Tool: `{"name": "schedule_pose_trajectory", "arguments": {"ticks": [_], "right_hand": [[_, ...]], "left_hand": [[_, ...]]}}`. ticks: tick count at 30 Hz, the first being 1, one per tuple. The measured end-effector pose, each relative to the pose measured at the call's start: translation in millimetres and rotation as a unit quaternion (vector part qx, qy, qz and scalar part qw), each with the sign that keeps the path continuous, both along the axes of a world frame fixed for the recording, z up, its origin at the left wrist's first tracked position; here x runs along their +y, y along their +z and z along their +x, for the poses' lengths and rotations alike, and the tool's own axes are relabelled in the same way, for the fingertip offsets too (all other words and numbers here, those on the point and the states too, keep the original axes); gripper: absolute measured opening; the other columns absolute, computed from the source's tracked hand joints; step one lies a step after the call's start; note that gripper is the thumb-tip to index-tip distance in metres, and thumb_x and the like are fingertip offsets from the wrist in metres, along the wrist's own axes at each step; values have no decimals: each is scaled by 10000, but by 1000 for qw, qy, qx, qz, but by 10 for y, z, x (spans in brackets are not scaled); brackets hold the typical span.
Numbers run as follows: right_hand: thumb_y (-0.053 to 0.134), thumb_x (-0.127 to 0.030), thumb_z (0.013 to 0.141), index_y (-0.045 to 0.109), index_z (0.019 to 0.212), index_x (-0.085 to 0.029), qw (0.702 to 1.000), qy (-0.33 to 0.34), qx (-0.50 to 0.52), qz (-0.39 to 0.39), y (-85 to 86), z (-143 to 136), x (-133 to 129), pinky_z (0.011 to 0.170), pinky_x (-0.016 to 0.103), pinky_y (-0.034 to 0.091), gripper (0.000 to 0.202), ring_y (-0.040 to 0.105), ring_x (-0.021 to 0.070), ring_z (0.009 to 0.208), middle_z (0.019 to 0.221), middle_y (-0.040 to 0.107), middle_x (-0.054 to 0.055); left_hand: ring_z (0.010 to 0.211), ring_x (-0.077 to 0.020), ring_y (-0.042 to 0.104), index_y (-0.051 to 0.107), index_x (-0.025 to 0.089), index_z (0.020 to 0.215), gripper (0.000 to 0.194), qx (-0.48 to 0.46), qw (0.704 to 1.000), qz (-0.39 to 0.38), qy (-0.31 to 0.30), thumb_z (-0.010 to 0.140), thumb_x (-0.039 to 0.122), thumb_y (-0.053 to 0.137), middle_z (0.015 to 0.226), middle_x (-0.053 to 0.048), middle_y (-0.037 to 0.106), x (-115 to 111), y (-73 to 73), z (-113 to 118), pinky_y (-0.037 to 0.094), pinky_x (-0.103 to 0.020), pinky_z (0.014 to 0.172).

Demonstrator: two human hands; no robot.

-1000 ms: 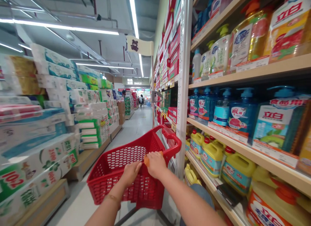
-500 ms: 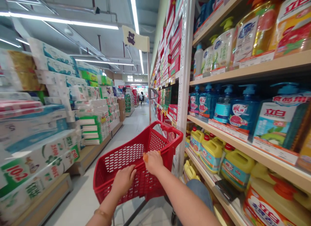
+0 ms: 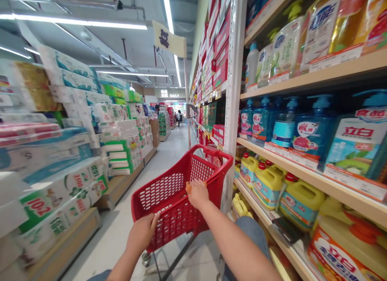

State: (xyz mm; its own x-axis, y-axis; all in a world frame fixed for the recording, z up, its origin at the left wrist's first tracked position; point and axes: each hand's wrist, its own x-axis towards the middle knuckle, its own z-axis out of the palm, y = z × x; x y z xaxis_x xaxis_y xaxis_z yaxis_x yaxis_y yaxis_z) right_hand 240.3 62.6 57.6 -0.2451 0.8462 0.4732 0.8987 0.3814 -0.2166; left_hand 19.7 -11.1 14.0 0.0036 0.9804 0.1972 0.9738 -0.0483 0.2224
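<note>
A red plastic shopping cart (image 3: 178, 223) stands tilted across my view, its basket walls full of holes. My right hand (image 3: 198, 193) is closed around a crumpled orange cloth (image 3: 188, 187), pressed on the basket's near rim. Farther left, my left hand (image 3: 142, 232) grips that same rim near its left corner, with the fingertips partly hidden. Inside the basket I see only bare red mesh. A pole with a cream bear flag (image 3: 169, 40) rises behind the cart.
Shelves of blue pump bottles (image 3: 313, 123) and yellow detergent jugs (image 3: 302, 200) run close along the right. Stacked tissue packs (image 3: 63, 196) line the left on low wooden platforms (image 3: 72, 244). The tiled aisle (image 3: 173, 146) leads back to a distant person.
My left hand has slid toward the basket's left corner, its fingers less spread. The cart sits slightly farther right in view, and my right hand stays on the rim with the orange cloth.
</note>
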Motion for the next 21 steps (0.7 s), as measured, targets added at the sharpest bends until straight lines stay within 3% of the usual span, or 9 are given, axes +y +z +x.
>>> {"name": "schedule_pose_trajectory", "arguments": {"ticks": [2, 4, 8, 12, 15, 18, 21], "right_hand": [[513, -189, 846, 612, 1131, -53, 1000, -8, 4, 1, -28, -19, -27, 1064, 377, 262, 331, 522, 260, 1169, 1138, 642, 168], [563, -231, 819, 627, 1115, -93, 999, 32, -3, -6, -103, -118, -103, 1060, 362, 286, 332, 557, 241, 1116, 1114, 664, 130], [502, -356, 905, 603, 1186, -187, 987, 156, 2, -24, -236, -218, -199, 1056, 350, 307, 342, 536, 201, 1185, 1203, 655, 72], [450, -353, 944, 591, 1220, -147, 997, 60, 41, -31, -217, -59, -112, 1082, 356, 279, 373, 493, 206, 1248, 1269, 619, 106], [461, -320, 934, 614, 1176, -132, 998, 28, 44, -29, -235, -51, -164, 1086, 378, 272, 343, 529, 219, 1197, 1209, 648, 121], [499, -366, 917, 597, 1207, -183, 990, 138, 22, -35, -326, -151, -347, 1100, 368, 261, 357, 529, 199, 1196, 1246, 637, 76], [482, -419, 931, 539, 1294, -219, 974, 223, 18, -37, -379, -183, -429, 1120, 349, 244, 418, 457, 170, 1284, 1351, 572, 43]], "left_hand": [[847, -242, 676, 592, 206, 810, 509, 24, 999, 19, 14, 974, 475, 193, 859, -94, 730, -17, -53, 50, 413, -341, 749], [823, -249, 678, 602, 203, 854, 502, 27, 999, 23, 14, 977, 460, 189, 856, -96, 731, -23, -93, 113, 416, -350, 738], [817, -207, 645, 606, 224, 808, 524, -18, 995, 43, -90, 980, 467, 175, 829, -56, 706, -30, -146, 49, 426, -331, 777], [826, -191, 581, 588, 224, 732, 509, -50, 983, 86, -155, 975, 475, 218, 794, -32, 657, -66, -231, -82, 407, -357, 885], [825, -181, 550, 602, 228, 783, 461, -65, 981, 97, -156, 981, 426, 237, 791, -17, 632, -102, -308, 23, 381, -389, 925], [873, -186, 537, 612, 238, 868, 403, -68, 979, 107, -158, 979, 417, 268, 853, -21, 641, -115, -347, 114, 351, -425, 967], [905, -187, 529, 600, 250, 926, 344, -49, 973, 92, -207, 966, 448, 322, 927, -20, 647, -78, -332, 1, 350, -420, 975]]}}
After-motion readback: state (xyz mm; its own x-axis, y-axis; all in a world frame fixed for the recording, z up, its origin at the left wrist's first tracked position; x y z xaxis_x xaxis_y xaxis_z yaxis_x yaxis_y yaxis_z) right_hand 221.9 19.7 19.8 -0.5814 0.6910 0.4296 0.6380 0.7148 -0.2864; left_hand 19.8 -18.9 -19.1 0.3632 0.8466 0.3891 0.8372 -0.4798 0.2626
